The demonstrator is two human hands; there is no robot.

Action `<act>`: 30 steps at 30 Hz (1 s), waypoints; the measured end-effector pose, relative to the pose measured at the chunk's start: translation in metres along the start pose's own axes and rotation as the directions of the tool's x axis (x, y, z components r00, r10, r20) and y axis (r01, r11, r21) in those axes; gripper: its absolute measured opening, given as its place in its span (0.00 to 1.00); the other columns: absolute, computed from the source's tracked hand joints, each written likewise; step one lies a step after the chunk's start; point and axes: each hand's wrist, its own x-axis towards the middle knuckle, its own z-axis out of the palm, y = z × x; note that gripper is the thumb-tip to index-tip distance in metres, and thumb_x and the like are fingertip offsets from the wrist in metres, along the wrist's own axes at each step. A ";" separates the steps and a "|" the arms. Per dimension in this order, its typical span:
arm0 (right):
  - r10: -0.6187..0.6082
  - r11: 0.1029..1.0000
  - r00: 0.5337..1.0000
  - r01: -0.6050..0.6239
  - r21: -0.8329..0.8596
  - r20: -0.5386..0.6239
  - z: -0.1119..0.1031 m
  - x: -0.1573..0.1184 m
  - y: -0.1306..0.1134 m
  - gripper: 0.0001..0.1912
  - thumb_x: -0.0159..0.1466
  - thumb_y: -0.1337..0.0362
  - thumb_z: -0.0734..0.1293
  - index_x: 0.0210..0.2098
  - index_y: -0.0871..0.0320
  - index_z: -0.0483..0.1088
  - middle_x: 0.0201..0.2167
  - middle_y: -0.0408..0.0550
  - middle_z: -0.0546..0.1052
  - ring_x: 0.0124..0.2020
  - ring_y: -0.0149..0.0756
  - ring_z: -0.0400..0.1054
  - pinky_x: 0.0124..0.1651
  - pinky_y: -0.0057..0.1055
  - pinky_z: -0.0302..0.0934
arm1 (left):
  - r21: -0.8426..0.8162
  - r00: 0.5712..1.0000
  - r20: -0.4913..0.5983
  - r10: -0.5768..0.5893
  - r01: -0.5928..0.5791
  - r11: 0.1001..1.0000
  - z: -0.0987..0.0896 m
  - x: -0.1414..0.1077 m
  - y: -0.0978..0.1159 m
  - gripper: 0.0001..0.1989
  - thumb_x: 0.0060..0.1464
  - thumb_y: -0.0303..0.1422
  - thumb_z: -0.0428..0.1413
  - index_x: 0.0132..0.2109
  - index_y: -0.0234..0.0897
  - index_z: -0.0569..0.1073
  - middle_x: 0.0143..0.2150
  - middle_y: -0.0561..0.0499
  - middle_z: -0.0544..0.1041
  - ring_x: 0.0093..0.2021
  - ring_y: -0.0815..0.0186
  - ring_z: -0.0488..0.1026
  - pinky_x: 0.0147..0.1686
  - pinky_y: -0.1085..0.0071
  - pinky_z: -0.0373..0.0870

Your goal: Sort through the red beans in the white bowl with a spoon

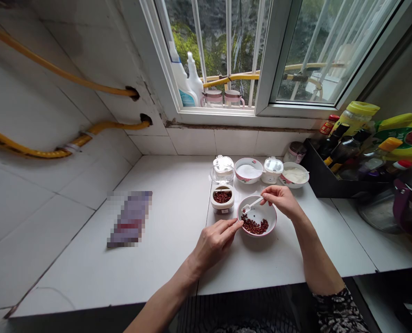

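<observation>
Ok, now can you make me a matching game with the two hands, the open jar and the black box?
Things:
1. right hand
2. left hand
3. open jar
4. black box

Matches:
A. at the rim of the near bowl
B. has bottles standing in it
C. has reddish-brown bits in it
D. pinches the handle of a white spoon

Right pairs: 1-D, 2-A, 3-C, 4-B

Left hand [217, 243] extended, palm apparently down; right hand [281, 200] pinching.
</observation>
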 end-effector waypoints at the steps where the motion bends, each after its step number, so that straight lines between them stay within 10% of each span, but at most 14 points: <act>1: 0.000 1.000 1.000 0.001 0.030 -0.003 0.000 0.001 -0.001 0.13 0.50 0.55 0.72 0.27 0.59 0.73 0.19 0.47 0.78 0.24 0.35 0.72 0.27 0.29 0.61 | -0.001 1.000 -0.002 0.001 -0.001 1.000 0.000 0.000 0.000 0.18 0.64 0.22 0.49 0.58 0.38 0.72 0.45 0.45 0.81 0.41 0.65 0.79 0.39 0.71 0.78; 9: -0.189 0.977 0.967 0.203 0.064 -0.170 0.034 0.006 -0.017 0.16 0.56 0.51 0.70 0.32 0.58 0.72 0.27 0.49 0.80 0.28 0.37 0.75 0.31 0.31 0.65 | -0.005 1.000 -0.008 0.005 -0.005 1.000 0.000 0.001 0.000 0.16 0.63 0.21 0.49 0.55 0.35 0.73 0.46 0.45 0.81 0.41 0.64 0.79 0.38 0.71 0.78; 20: -0.713 0.610 0.700 0.581 -0.538 -0.052 0.059 -0.012 -0.021 0.11 0.69 0.64 0.60 0.35 0.55 0.74 0.30 0.49 0.81 0.30 0.39 0.71 0.49 0.43 0.60 | 0.005 1.000 -0.002 0.004 -0.004 1.000 0.000 0.001 0.000 0.17 0.64 0.22 0.49 0.57 0.37 0.72 0.45 0.45 0.81 0.41 0.65 0.79 0.39 0.71 0.78; 30: -0.324 0.788 0.946 0.252 -0.561 -0.030 -0.006 -0.018 -0.015 0.07 0.62 0.67 0.63 0.30 0.54 0.73 0.24 0.44 0.80 0.27 0.37 0.69 0.44 0.38 0.61 | -0.008 1.000 0.002 0.003 -0.003 1.000 -0.001 0.001 0.000 0.19 0.63 0.22 0.50 0.58 0.37 0.72 0.46 0.44 0.81 0.41 0.65 0.79 0.38 0.71 0.78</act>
